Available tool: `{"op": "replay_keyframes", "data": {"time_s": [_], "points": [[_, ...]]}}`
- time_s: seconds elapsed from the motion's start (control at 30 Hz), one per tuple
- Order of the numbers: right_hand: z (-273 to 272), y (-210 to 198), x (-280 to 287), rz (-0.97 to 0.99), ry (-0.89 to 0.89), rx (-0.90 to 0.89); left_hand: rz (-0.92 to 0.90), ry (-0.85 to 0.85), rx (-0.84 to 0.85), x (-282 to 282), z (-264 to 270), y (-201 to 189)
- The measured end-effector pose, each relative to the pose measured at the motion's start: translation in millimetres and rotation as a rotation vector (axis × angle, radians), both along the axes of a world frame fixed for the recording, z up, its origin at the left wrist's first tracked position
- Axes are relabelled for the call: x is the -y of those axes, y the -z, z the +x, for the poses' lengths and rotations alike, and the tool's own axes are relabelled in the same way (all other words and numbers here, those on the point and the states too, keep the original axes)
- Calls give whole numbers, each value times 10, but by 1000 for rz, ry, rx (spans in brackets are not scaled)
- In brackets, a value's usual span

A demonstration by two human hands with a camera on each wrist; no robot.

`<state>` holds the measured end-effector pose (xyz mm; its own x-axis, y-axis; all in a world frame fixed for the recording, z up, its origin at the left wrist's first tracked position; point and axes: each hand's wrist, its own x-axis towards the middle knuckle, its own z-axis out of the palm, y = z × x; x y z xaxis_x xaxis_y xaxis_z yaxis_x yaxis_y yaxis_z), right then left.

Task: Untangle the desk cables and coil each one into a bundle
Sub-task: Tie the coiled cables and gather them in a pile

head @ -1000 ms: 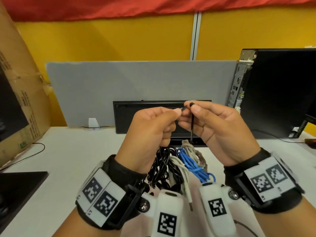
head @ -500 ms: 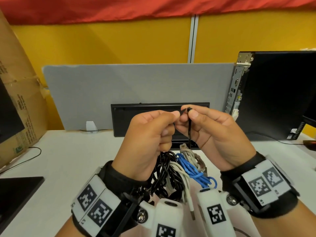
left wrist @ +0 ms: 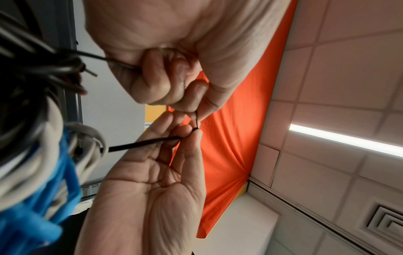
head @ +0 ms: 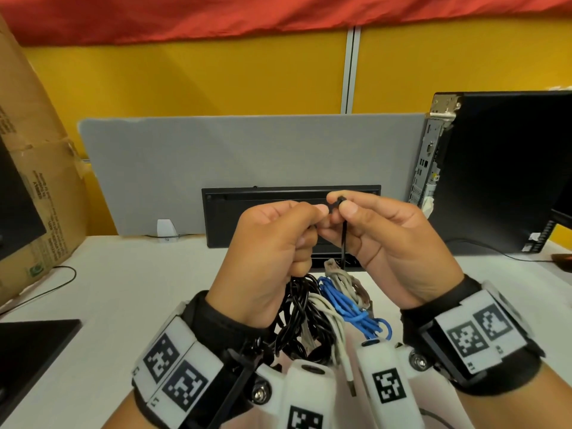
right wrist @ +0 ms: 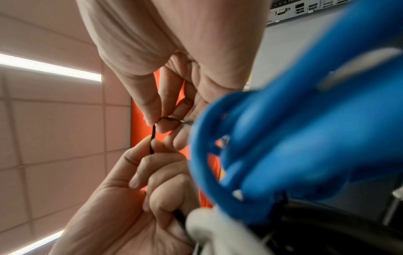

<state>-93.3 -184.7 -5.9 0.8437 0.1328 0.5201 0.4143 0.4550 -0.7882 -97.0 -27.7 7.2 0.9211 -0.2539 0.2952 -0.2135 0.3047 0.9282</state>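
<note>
Both hands are raised over a tangle of cables: black cables (head: pixel 297 314), a blue cable (head: pixel 349 308) and a pale grey cable (head: pixel 332 317). My left hand (head: pixel 320 212) and right hand (head: pixel 340 204) meet fingertip to fingertip and each pinches the same thin black cable (head: pixel 344 243). One strand drops from the right hand into the tangle. In the left wrist view the left hand (left wrist: pixel 196 110) holds the thin black cable (left wrist: pixel 144 143) just above the right hand (left wrist: pixel 194 131). The right wrist view shows a short bent length of the thin black cable (right wrist: pixel 152 138) between the two pinches, behind a blurred blue cable (right wrist: pixel 305 120).
A black keyboard (head: pixel 291 196) leans against a grey divider (head: pixel 247 150) at the back of the white desk (head: pixel 123 289). A black computer tower (head: pixel 495 168) stands at the right. At the left there is a cardboard box (head: pixel 37 181), with a dark flat object (head: pixel 31 342) below it.
Both hands keep their pinch on the thin black cable and sit slightly lower in the view. The tangle below looks unchanged.
</note>
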Motion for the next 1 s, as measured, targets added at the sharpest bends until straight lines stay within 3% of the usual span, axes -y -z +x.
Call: {"op": "replay_keyframes", "data": {"time_s": [0.43, 0.63, 1.0], "points": [[3, 3, 7, -129, 96, 45, 3, 32, 20, 13, 15, 55], [56, 30, 36, -343, 351, 88, 103, -42, 52, 49, 95, 170], [83, 67, 6, -353, 331, -100, 217, -141, 139, 14, 280, 308]]}}
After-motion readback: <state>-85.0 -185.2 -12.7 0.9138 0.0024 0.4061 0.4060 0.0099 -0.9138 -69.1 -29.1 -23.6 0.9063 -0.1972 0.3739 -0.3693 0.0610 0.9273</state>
